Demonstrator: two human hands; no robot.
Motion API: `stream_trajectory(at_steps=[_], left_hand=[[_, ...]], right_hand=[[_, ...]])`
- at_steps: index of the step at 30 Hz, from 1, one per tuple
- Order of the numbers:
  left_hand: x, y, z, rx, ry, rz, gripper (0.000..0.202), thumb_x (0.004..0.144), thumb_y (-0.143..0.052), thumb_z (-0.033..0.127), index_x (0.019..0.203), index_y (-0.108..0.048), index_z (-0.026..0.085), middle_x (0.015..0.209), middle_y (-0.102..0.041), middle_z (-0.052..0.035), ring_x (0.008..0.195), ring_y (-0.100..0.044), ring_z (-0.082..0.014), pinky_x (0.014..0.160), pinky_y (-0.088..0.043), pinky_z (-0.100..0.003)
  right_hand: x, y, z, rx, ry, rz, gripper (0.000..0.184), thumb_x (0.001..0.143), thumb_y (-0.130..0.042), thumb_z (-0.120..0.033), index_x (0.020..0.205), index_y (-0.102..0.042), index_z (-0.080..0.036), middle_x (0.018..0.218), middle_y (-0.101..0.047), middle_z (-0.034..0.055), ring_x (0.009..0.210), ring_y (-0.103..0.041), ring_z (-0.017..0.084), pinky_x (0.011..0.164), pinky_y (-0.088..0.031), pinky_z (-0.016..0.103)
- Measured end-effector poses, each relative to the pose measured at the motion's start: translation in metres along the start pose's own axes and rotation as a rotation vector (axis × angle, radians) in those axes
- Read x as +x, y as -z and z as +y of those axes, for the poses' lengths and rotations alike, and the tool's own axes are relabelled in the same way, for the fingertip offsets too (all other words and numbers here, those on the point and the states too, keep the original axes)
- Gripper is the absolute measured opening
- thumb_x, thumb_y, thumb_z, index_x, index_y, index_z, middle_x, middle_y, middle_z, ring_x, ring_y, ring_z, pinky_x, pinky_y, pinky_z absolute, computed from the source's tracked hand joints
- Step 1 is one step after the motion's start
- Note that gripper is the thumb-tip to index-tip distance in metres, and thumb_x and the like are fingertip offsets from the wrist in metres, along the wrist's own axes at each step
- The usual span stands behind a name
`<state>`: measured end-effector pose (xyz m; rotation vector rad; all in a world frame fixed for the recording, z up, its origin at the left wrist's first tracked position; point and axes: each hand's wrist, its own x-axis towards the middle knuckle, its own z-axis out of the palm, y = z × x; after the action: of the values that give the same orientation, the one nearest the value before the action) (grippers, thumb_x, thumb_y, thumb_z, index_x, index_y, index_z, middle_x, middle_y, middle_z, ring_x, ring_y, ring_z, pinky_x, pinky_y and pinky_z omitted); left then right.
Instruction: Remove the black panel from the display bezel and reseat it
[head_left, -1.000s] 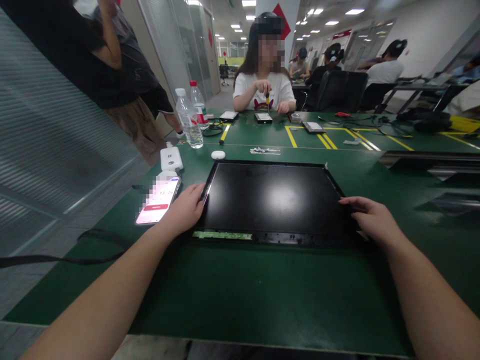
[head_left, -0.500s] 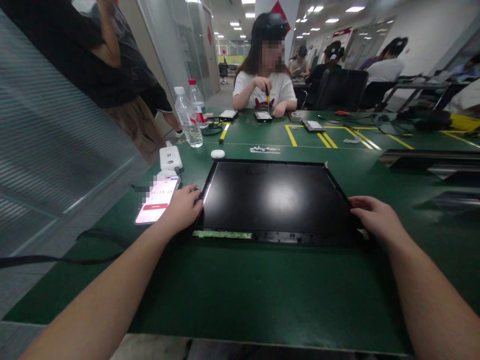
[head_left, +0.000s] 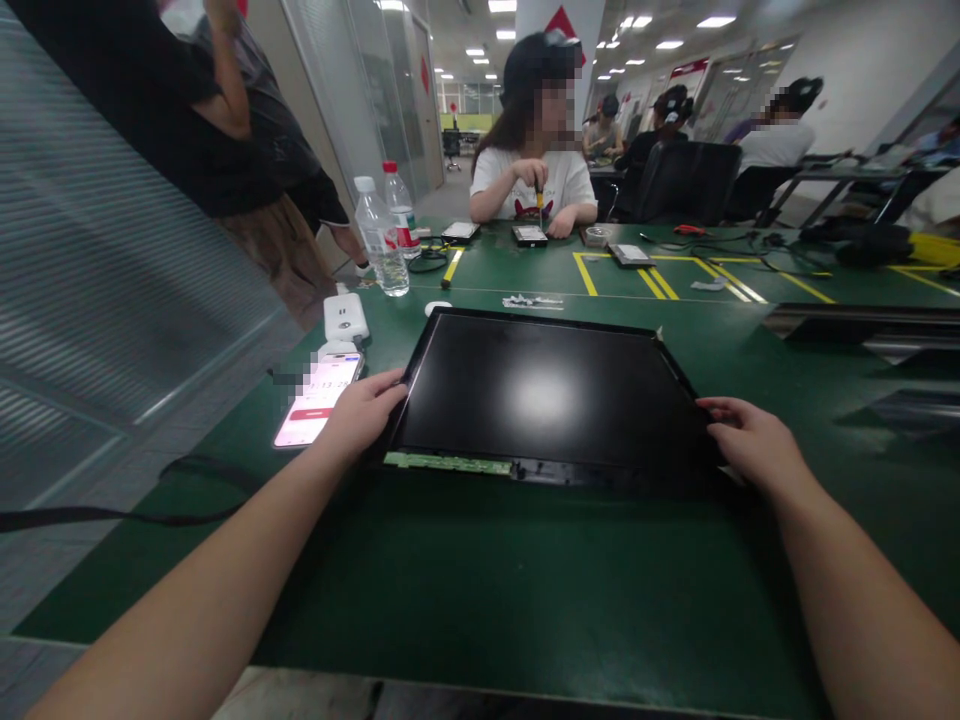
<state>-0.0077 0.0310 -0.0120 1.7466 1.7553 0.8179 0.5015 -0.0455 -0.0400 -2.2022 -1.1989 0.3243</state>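
Holding a black screen (head_left: 540, 390) by its two short sides, a person works at a green table (head_left: 525, 600). The screen lies face up before them, its left side seemingly tipped up a little; a green circuit strip (head_left: 450, 464) runs along part of the near edge. The left hand (head_left: 369, 412) has fingers and thumb clamped on the left edge; the right hand (head_left: 757, 440) pinches the right edge. The step in hand appears to be lifting or repositioning the screen, which calls for an even, two-sided grip, clear of the circuit strip. Beyond stand a white-capped bottle (head_left: 384, 250) holding clear liquid and a red-capped bottle (head_left: 397, 198), its level hard to tell. Farther off sits a small clear tub (head_left: 597, 236), its contents too small to make out.
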Motion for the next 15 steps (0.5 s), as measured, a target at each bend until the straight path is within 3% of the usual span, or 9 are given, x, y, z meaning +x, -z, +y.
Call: stream_trajectory(at_steps=[3,7,12,15], left_hand=[[-0.007,0.0,0.015,-0.284,0.226,0.058,0.051,0.09,-0.069,0.036,0.138,-0.082,0.025,0.126,-0.085,-0.0077,0.118,-0.079,-0.0365,0.104,-0.065,-0.053],[-0.014,-0.003,0.032,-0.561,0.439,0.009,0.057,0.096,-0.067,0.028,0.153,-0.072,0.025,0.105,-0.088,-0.0074,0.091,-0.084,-0.0288,0.08,-0.071,-0.043],[-0.017,-0.005,0.04,-0.807,0.525,-0.013,0.059,0.102,-0.062,0.016,0.161,-0.062,0.023,0.088,-0.086,-0.0047,0.065,-0.079,-0.0193,0.057,-0.064,-0.026],[-0.016,-0.006,0.039,-0.926,0.506,-0.045,0.056,0.103,-0.059,0.01,0.159,-0.063,0.019,0.082,-0.084,-0.0052,0.056,-0.076,-0.0178,0.051,-0.062,-0.024]], right_hand=[[0.001,0.002,0.0,0.01,0.013,0.005,0.037,0.069,-0.063,-0.027,0.099,-0.084,-0.028,0.091,-0.077,0.009,0.079,-0.071,0.031,0.083,-0.06,0.053],[-0.001,0.003,-0.002,-0.01,-0.014,-0.006,0.043,0.069,-0.062,-0.026,0.106,-0.084,-0.025,0.095,-0.079,0.0097,0.085,-0.07,0.03,0.087,-0.057,0.05],[-0.007,0.005,-0.014,-0.036,-0.068,-0.035,0.049,0.072,-0.059,-0.025,0.114,-0.083,-0.021,0.102,-0.078,0.0107,0.085,-0.069,0.029,0.085,-0.054,0.045],[-0.009,0.005,-0.02,-0.06,-0.091,-0.018,0.048,0.07,-0.057,-0.024,0.111,-0.084,-0.023,0.1,-0.078,0.0089,0.086,-0.07,0.028,0.085,-0.054,0.044]])
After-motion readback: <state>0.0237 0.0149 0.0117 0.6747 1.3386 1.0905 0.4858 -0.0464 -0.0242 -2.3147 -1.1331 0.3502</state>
